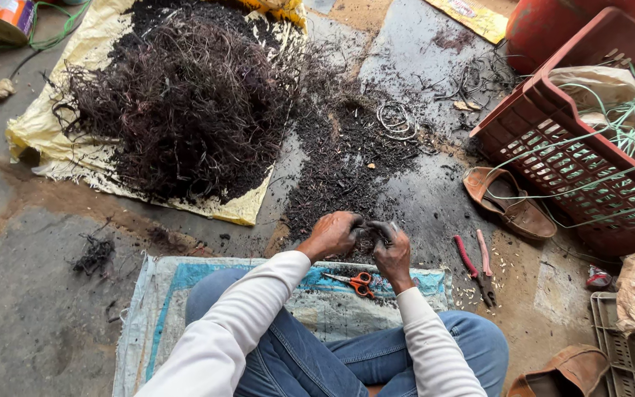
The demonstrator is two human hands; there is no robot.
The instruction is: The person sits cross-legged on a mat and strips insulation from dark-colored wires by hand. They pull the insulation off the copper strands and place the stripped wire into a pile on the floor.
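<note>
Long white cloth sleeves are worn on both arms, lightly creased and ended at the wrists in plain cuffs. The left hand (330, 234) and right hand (393, 254) are bare and smeared with dark grime. Blue denim jeans are seen at 6 o'clock, seamed and faded.

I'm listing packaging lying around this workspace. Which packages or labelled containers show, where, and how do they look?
Tin: top left corner, round, with orange and white label.
Printed sack: top edge, flat, yellow with red print.
Small wrapper: floor at right, crumpled, red and white.
No screens or signs visible.
</note>
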